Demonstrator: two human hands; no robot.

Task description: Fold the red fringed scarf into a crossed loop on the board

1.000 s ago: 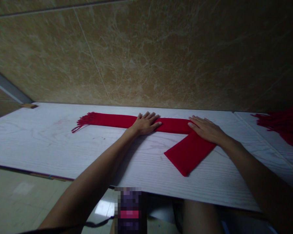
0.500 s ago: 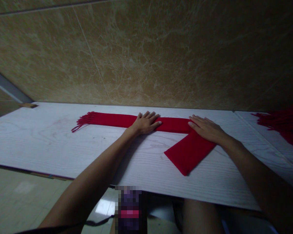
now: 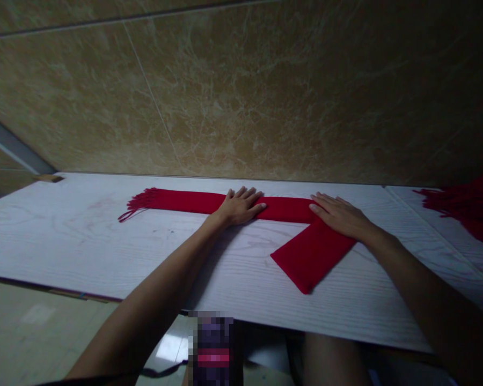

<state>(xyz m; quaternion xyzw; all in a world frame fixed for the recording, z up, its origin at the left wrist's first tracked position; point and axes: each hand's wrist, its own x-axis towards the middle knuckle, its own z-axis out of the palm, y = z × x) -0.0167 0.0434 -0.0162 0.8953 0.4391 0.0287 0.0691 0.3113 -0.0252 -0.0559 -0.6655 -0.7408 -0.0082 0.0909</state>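
A red scarf [image 3: 185,200] lies folded into a long narrow strip on the white table, its fringe at the left end. At its right end the strip turns at an angle, and a wider flap points down toward the front edge. My left hand [image 3: 240,206] rests flat across the middle of the strip with fingers spread. My right hand [image 3: 340,214] lies flat over the bend, fingers stretched out, hiding part of the fold. Neither hand grips the cloth.
More red fringed cloth [image 3: 470,206] lies at the table's right end. A brown marbled tile wall [image 3: 241,96] runs along the back of the white wood-grain table [image 3: 64,241]. A small wooden block [image 3: 48,178] sits at the far left corner. A blurred-out patch [image 3: 213,348] shows below the front edge.
The whole view has shifted slightly, so everything appears a little lower. Both hands and the scarf keep the same places on the table.
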